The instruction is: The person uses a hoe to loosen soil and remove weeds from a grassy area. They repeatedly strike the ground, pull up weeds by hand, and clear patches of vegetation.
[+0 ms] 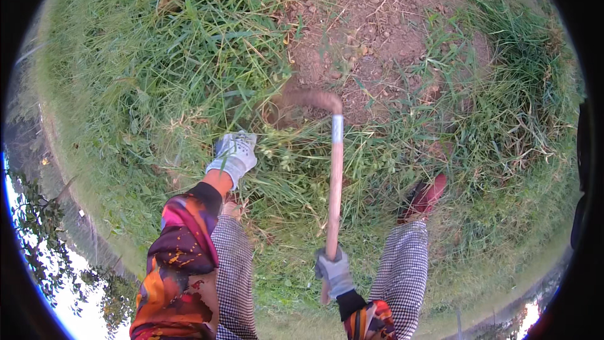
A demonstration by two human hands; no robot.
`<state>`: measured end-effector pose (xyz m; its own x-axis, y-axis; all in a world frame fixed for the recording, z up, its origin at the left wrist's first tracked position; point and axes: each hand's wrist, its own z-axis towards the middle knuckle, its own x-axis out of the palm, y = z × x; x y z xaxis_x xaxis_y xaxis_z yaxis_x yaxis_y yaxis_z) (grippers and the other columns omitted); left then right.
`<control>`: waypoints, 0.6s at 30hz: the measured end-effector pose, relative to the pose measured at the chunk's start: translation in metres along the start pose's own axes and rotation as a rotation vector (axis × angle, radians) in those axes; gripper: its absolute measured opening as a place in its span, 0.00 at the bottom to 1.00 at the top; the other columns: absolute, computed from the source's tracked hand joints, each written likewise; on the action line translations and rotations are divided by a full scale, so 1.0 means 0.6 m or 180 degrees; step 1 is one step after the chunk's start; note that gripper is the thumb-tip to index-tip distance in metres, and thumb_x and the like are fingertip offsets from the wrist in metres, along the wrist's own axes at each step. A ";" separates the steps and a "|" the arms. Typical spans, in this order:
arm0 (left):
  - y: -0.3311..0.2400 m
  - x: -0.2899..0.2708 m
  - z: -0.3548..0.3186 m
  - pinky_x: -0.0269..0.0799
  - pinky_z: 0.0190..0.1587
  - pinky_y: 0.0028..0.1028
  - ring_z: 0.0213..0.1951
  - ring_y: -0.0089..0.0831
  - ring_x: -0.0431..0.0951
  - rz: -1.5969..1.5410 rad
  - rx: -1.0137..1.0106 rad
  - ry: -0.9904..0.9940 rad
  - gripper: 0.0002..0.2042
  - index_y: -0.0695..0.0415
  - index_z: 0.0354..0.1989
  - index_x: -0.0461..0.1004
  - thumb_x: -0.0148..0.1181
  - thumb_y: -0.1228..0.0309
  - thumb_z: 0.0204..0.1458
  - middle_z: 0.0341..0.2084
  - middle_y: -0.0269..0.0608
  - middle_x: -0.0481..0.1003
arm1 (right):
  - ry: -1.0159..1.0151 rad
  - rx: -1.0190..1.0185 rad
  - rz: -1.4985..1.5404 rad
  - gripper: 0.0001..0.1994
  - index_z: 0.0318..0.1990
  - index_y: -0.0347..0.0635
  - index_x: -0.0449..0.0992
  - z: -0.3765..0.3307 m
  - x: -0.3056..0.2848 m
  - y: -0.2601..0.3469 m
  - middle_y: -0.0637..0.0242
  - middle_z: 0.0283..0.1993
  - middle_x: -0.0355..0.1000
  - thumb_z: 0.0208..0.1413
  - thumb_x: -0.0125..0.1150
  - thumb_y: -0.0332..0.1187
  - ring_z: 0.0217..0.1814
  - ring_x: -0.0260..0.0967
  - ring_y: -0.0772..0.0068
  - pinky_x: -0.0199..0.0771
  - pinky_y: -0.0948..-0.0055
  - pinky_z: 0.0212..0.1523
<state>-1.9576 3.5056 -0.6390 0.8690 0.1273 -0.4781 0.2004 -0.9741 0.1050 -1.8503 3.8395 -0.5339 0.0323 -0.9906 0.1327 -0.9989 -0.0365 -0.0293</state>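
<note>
The right hand [335, 269], in a grey and pale glove, is wrapped around the lower part of a tool [335, 189], with the fingers closed on its wooden handle. A short end of the handle shows below the fist. From there the handle runs away from the person, almost straight up the view, to a silvery collar [338, 128]. Past the collar, a brown metal blade [314, 98] bends sharply to the left and hangs over the border between the grass [189, 50] and a patch of bare soil [377, 25]. The blade is blurred, and its far tip is hard to make out, so whether it touches the ground cannot be told.

The left hand [235, 154], in a pale grey glove, is down at the grass to the left of the tool, well apart from the handle and nearer to the blade. Its back faces up and the fingertips are hidden, so I cannot tell whether the fingers are spread or pinching any stems.

Both sleeves [179, 245] are patterned in orange, purple and dark colours. The person's legs, in black and white checked trousers [397, 264], stand apart on either side of the handle. A red shoe [430, 196] shows on the right foot; the left foot is partly covered by the forearm. Dry stalks lie on the soil.
</note>
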 end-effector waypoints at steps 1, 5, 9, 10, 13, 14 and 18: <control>0.002 -0.012 -0.007 0.71 0.40 0.37 0.40 0.41 0.75 0.0099 0.0044 0.0050 0.14 0.55 0.37 0.74 0.52 0.67 0.39 0.37 0.45 0.74 | 0.0050 -0.0017 -0.0057 0.09 0.34 0.40 0.68 -0.011 0.001 -0.003 0.74 0.17 0.63 0.43 0.59 0.24 0.14 0.60 0.82 0.60 0.80 0.14; 0.015 0.026 0.026 0.68 0.44 0.35 0.43 0.40 0.73 0.0168 -0.0130 0.0295 0.20 0.54 0.42 0.72 0.55 0.60 0.38 0.41 0.43 0.73 | -0.0256 -0.0851 -0.0142 0.08 0.32 0.39 0.68 -0.022 0.015 0.061 0.73 0.17 0.63 0.43 0.59 0.25 0.14 0.59 0.82 0.60 0.81 0.14; 0.032 0.009 0.006 0.63 0.49 0.32 0.45 0.35 0.72 0.0311 -0.0338 0.0336 0.27 0.48 0.46 0.70 0.57 0.48 0.37 0.42 0.40 0.72 | -0.0124 -0.1068 0.0247 0.08 0.35 0.38 0.66 0.017 0.053 0.139 0.71 0.16 0.62 0.45 0.54 0.23 0.12 0.59 0.79 0.60 0.79 0.12; 0.056 0.024 -0.001 0.64 0.48 0.33 0.45 0.35 0.72 0.0411 -0.0013 -0.0031 0.26 0.49 0.45 0.71 0.57 0.49 0.37 0.41 0.42 0.73 | -0.0263 -0.1006 0.0224 0.09 0.35 0.39 0.66 0.032 0.053 0.113 0.72 0.16 0.62 0.45 0.55 0.23 0.12 0.59 0.79 0.60 0.78 0.12; 0.037 -0.026 0.004 0.64 0.48 0.34 0.45 0.36 0.72 0.0426 -0.0119 0.0437 0.26 0.50 0.47 0.70 0.56 0.53 0.38 0.42 0.43 0.72 | -0.0336 -0.0444 -0.0121 0.09 0.35 0.41 0.66 0.037 0.003 0.028 0.75 0.17 0.62 0.45 0.58 0.25 0.14 0.58 0.83 0.58 0.82 0.14; 0.043 -0.016 0.007 0.65 0.48 0.34 0.45 0.36 0.72 0.0486 -0.0100 0.0394 0.25 0.51 0.48 0.69 0.55 0.55 0.39 0.43 0.43 0.71 | -0.0274 -0.0487 -0.0129 0.09 0.35 0.41 0.66 0.030 -0.002 0.033 0.75 0.17 0.62 0.45 0.58 0.25 0.14 0.58 0.83 0.58 0.82 0.14; 0.036 -0.036 -0.011 0.65 0.48 0.35 0.47 0.37 0.71 0.0239 -0.0215 0.0478 0.26 0.51 0.50 0.66 0.54 0.58 0.39 0.47 0.42 0.69 | -0.0092 -0.1056 0.0277 0.10 0.37 0.39 0.67 -0.010 0.021 0.127 0.73 0.19 0.64 0.45 0.57 0.25 0.15 0.60 0.82 0.60 0.81 0.15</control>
<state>-1.9691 3.4828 -0.6207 0.9395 0.0860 -0.3316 0.1579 -0.9677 0.1963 -1.9260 3.8248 -0.5286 -0.0572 -0.9916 0.1156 -0.9544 0.0883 0.2853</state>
